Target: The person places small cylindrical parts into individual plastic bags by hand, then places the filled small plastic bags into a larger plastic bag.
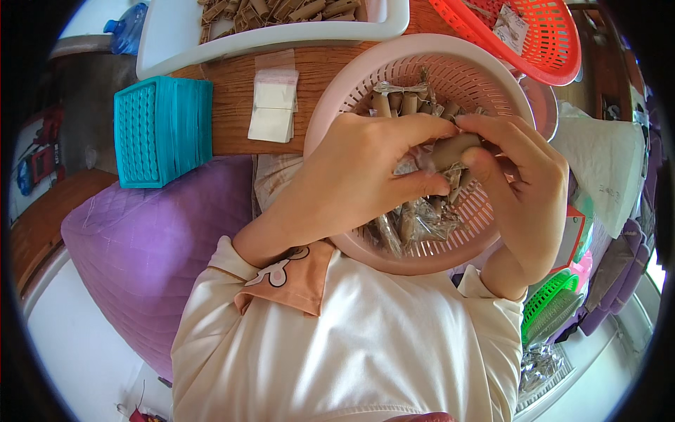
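Above the pink colander (422,264), both my hands close in on one short brown tube-like piece (453,150) with clear plastic film about it. The fingertips of my left hand (358,165) pinch the film and the piece's left end. From the other side, my right hand (531,176) grips its right end between thumb and fingers. Inside the colander lie several similar brown pieces (410,105), and crinkled clear plastic packets (422,221) sit under my hands. My fingers partly hide what lies beneath them.
A white tray (274,41) of brown pieces stands at the back, with a red basket (555,42) to its right. On the wooden table are a teal tray stack (165,130) and small clear-and-white packets (273,109). A purple quilted cover (162,232) lies left, a green basket (548,302) right.
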Demonstrator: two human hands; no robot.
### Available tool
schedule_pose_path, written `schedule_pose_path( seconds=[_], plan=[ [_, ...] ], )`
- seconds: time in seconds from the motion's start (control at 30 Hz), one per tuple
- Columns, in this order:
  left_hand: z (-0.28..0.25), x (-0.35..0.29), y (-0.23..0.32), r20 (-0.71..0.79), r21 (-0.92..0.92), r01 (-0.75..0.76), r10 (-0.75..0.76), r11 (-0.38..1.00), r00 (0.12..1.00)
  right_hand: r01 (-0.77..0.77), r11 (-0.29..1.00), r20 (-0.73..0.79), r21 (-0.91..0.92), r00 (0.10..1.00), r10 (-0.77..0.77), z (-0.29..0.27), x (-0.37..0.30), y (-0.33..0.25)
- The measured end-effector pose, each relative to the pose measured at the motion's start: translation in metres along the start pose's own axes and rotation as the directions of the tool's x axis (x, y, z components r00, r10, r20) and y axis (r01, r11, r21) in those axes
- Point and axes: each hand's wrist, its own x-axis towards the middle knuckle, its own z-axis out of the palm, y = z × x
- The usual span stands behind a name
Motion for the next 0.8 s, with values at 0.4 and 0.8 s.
schedule_pose_path(
  seconds=[0.4, 0.8],
  plan=[
    [0.010, -0.001, -0.007, -0.053, 0.003, 0.068, -0.068, 0.998, 0.996, -0.128, 0.991, -0.069, 0.041, 0.989, 0.131, 0.021, 0.009, -0.002],
    [0.017, 0.001, -0.027, -0.014, -0.537, 0.122, -0.154, 0.835, 0.988, 0.058, 0.998, -0.168, -0.004, 0.984, -0.058, 0.032, 0.019, 0.016]
  ],
)
